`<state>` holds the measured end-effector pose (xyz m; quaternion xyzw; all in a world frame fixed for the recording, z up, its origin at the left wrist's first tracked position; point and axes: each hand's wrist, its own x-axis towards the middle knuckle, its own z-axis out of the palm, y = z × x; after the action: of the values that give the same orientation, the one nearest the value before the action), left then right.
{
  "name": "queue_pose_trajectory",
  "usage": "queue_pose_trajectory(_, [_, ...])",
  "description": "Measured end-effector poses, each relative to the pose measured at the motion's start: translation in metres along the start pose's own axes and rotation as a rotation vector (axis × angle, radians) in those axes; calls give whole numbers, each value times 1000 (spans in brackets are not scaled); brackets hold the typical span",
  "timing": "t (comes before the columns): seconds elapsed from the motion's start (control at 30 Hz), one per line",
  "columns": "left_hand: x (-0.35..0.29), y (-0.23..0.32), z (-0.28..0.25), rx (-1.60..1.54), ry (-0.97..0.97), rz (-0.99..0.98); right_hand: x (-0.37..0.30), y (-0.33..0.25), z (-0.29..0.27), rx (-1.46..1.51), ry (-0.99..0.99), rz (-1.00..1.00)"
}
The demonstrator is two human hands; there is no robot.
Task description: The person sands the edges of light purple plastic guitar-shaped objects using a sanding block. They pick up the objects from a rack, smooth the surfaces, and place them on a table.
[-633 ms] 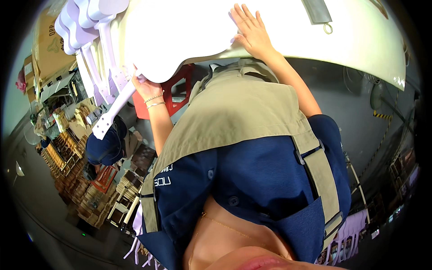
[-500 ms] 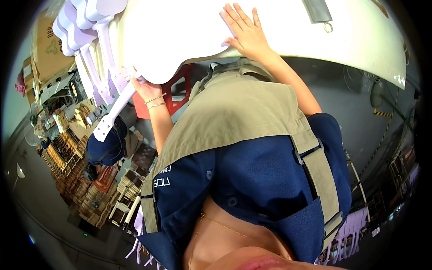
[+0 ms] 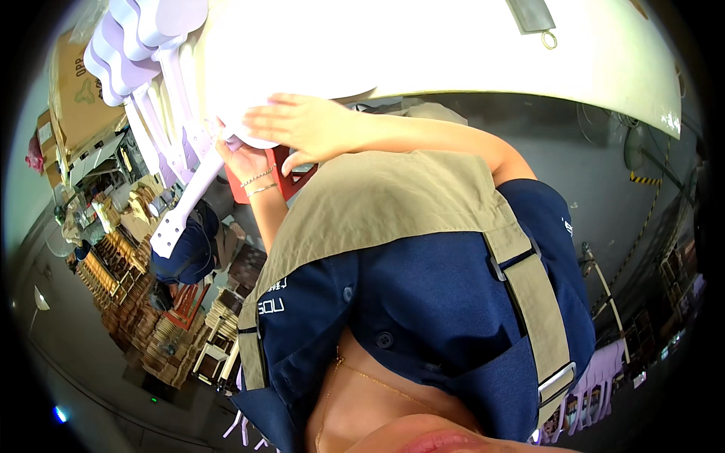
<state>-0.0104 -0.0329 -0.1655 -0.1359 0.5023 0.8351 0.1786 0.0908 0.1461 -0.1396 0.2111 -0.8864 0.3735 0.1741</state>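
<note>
My left hand (image 3: pixel 245 158) is closed around the neck of a pale lilac ukulele (image 3: pixel 198 189), close to where the neck meets the body. The headstock, with several small holes, points down and left. Bright light washes out most of the ukulele's body on the white table (image 3: pixel 604 83). My right hand (image 3: pixel 313 128) lies across the body's lower end beside the neck, fingers stretched out flat and the thumb apart. It holds nothing that I can see. The right forearm crosses in front of my apron.
Several lilac ukuleles (image 3: pixel 140 57) hang or stand together at the upper left. A grey flat piece with a ring (image 3: pixel 535 16) lies at the table's far right. Below the table is a red crate (image 3: pixel 283 181). A person in a dark blue cap (image 3: pixel 187 253) is at the left, near wooden parts.
My right hand has swept left and nearer across the ukulele's body, from its right side to beside the neck. My left hand keeps its grip; the headstock has dipped slightly.
</note>
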Motion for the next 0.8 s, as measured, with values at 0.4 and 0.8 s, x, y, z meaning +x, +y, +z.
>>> queue_pose_trajectory(0.4, [2,-6,-4,-35,19,31,-113,77,-58,-97,541,768])
queue_pose_trajectory(0.8, [2,-6,-5,2,19,50,-85,65,-56,30,542,732])
